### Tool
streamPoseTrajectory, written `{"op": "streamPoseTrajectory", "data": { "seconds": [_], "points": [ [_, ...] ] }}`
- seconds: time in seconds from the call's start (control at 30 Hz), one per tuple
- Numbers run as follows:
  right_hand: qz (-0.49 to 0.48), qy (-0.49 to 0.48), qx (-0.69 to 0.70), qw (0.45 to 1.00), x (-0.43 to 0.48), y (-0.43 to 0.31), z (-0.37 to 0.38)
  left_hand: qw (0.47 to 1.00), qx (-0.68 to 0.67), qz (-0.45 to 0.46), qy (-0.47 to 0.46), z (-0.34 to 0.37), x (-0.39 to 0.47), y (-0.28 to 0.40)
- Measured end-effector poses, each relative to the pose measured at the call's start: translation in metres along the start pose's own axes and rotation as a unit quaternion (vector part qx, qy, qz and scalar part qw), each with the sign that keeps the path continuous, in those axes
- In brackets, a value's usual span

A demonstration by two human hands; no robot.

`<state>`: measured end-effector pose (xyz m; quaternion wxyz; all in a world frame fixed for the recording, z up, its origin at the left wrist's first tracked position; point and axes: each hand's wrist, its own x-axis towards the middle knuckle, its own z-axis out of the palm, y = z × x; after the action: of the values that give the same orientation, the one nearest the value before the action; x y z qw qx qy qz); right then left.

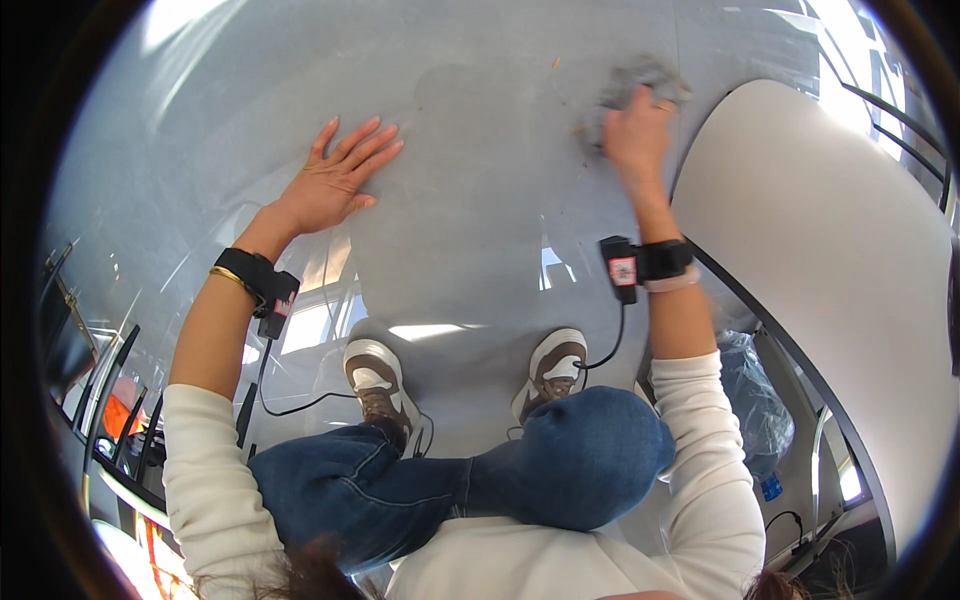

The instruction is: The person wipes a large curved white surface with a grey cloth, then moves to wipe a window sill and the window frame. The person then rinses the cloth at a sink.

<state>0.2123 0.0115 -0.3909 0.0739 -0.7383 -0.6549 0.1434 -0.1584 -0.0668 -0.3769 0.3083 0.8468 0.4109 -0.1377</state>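
My left hand [337, 176] rests on the shiny grey floor [480, 202] with its fingers spread and nothing held. Over to the right, my right hand [641, 146] grips a bunched grey cloth [643, 73] against the floor. Motion blurs both the cloth and that hand, and the fingertips are hidden. A small yellowish scrap [556, 62] lies left of the cloth, and a few tiny bits of debris [581, 166] are scattered near its lower edge.
At the right, a white tabletop with a dark edge [817, 217] curves close to my right forearm. Clear plastic [757, 412] hangs beneath it. Black rails [112, 397] stand at the left. Wrist-device cables [300, 411] run down by my shoes [379, 375].
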Motion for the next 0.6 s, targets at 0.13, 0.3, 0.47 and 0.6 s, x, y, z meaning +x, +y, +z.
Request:
{"op": "streamPoseTrajectory", "data": {
  "seconds": [0.13,0.3,0.47,0.6],
  "points": [
    [-0.11,-0.037,0.202,0.972,-0.01,-0.056,0.0,1.0,0.002,0.004,0.007,-0.001,0.001,0.002],
    [0.032,-0.037,0.26,0.964,-0.031,0.005,-0.073,1.0,0.003,0.009,0.016,0.001,0.001,0.0],
    [0.043,-0.096,-0.005,0.994,-0.12,0.087,-0.059,0.999,0.0,0.015,0.035,0.006,0.0,-0.001],
    [0.003,0.038,0.025,0.999,-0.117,0.034,0.002,0.999,0.001,0.018,0.029,0.006,0.001,-0.001]
  ]
}}
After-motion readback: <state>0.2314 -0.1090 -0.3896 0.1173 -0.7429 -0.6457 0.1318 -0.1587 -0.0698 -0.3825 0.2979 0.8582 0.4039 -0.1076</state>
